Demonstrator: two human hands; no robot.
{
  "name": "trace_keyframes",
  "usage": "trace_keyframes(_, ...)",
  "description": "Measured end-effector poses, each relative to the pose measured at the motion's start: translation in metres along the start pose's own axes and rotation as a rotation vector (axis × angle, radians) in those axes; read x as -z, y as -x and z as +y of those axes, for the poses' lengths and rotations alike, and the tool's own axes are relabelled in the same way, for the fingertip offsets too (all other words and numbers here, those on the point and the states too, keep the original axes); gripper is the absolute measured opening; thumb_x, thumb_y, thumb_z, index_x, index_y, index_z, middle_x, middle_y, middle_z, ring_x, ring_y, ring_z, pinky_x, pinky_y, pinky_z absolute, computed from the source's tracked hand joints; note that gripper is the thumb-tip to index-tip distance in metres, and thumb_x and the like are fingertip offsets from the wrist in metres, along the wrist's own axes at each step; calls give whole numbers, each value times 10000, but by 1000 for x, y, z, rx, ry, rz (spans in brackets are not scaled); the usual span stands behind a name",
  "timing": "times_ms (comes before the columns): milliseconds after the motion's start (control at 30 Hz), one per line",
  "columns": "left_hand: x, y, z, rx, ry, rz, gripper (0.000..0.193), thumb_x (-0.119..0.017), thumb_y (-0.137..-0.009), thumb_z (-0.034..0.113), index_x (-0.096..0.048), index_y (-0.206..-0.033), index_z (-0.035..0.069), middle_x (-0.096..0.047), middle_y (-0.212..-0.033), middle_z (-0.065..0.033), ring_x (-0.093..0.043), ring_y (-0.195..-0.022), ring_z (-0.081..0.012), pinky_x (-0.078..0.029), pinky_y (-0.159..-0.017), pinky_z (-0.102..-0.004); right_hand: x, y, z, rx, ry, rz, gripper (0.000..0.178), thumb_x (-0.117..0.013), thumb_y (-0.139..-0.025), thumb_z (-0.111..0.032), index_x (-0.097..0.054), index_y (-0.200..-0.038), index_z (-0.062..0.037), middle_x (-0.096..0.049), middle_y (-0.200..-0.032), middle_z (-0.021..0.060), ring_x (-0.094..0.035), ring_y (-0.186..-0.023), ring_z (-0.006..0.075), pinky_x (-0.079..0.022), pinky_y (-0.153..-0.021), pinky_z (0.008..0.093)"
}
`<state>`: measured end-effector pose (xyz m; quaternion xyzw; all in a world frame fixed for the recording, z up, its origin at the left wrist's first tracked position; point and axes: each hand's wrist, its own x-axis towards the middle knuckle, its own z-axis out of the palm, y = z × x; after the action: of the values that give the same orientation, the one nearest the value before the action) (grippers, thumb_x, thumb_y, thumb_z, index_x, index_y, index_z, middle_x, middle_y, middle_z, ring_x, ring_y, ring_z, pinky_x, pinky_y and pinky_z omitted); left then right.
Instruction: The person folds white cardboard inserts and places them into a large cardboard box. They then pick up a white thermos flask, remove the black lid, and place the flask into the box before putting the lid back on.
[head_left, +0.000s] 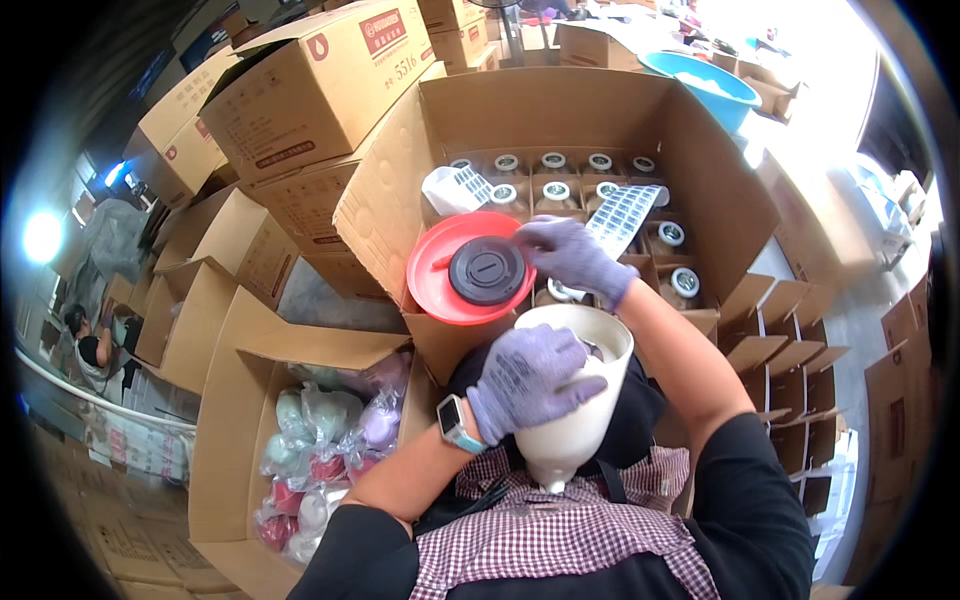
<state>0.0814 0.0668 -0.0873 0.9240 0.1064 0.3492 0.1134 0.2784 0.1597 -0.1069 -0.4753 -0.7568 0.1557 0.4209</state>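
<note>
A white plastic flask shell [562, 440] stands upside down in my lap, narrow neck down and wide open end up. My left hand [530, 380], in a lilac-grey glove, is closed on its side and rim, thumb across the front. Inside the opening something shows in part, too little to name. My right hand [575, 255], gloved alike, has bent fingers at the right edge of a round black disc [487, 270] with a slot in its middle. The disc lies in a red plastic basin [425, 245], which sits on the front left corner of an open carton [560, 98].
The carton holds several white-capped glass bottles [672, 236] between dividers, with two clear-and-blue blister sheets [628, 215] on top. To the left, another carton [225, 430] contains plastic-wrapped coloured parts [330, 410]. Cardboard dividers [785, 360] stand at right, stacked cartons [310, 90] behind left.
</note>
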Motion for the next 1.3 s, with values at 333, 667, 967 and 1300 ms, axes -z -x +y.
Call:
trace_keyframes(333, 17, 9, -18, 117, 221, 14, 312, -815, -819, 342, -663, -872, 74, -715, -1058, -117, -686, -879, -308, -538, -779, -383, -57, -70, 34, 143, 346, -588, 686, -806, -736, -402, -606, -1351, -173, -604, -1313, 160, -597, -1223, 347, -510, -1004, 480)
trace_keyframes(667, -4, 26, -75, 406, 740, 156, 1075, -577, -821, 830, -433, -1458, -24, -518, -1407, -171, -534, -1314, -288, -397, -1134, -424, 63, 56, -21, 221, -482, -332, 515, -789, -833, -194, -661, -1316, -71, -624, -1331, 132, -558, -1294, 290, -405, -1132, 413)
trace_keyframes(967, -32, 18, -97, 285, 948, 106, 583, -541, -1005, 580, -658, -1165, 32, -641, -1249, -139, -513, -1323, -317, -345, -1155, -458, 61, 103, -9, -39, -773, -201, 563, -750, -862, -437, -726, -1217, -1, -676, -1280, 165, -598, -1252, 307, -402, -1141, 426)
trace_keyframes(1300, -21, 1, -84, 103, 1073, 20, 445, -686, -939, 500, -744, -960, 59, -714, -1008, -167, -638, -1059, -337, -268, -1202, -557, 53, 133, -29, 208, -625, 87, 478, -694, -900, -510, -800, -1056, -71, -759, -1076, 105, -694, -1088, 299, -372, -1162, 526)
